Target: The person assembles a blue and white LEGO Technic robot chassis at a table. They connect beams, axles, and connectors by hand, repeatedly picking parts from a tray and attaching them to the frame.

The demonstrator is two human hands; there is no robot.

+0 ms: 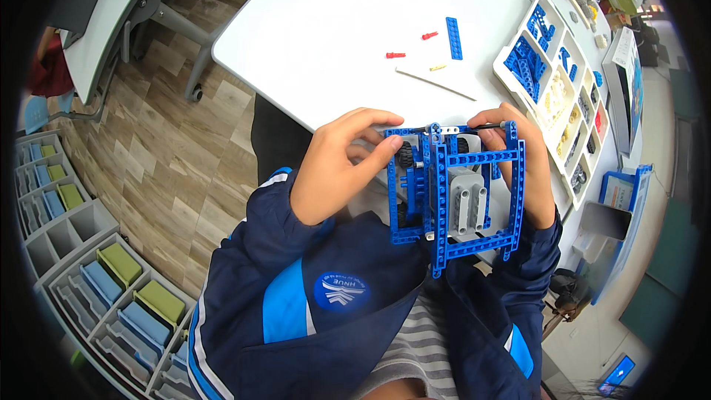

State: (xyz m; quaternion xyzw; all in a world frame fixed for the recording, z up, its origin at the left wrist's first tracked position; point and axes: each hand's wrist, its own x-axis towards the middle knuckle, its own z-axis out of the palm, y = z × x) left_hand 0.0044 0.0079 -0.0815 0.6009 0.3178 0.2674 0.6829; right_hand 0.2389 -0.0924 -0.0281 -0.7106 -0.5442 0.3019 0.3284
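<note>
Between my hands is a blue building-brick frame model (441, 204), made of long studded beams, with a grey block (466, 207) inside and small black wheels on its left part. My left hand (346, 152) pinches the model's upper left corner between thumb and fingers. My right hand (522, 152) grips the upper right side, its fingers at a black axle (489, 127) along the top edge; part of that hand is hidden behind the beams. Beyond the model, two red pegs (395, 55), a blue studded plate (454, 38), a small yellowish piece (438, 67) and a thin grey rod (435, 84) lie on the table.
The white table (318, 22) carries a compartment tray (506, 67) of sorted blue, white, yellow and dark pieces at the right. A box (624, 89) stands beyond it. Grey racks with green and blue bins (118, 265) stand at the lower left on a wood-patterned floor (178, 141).
</note>
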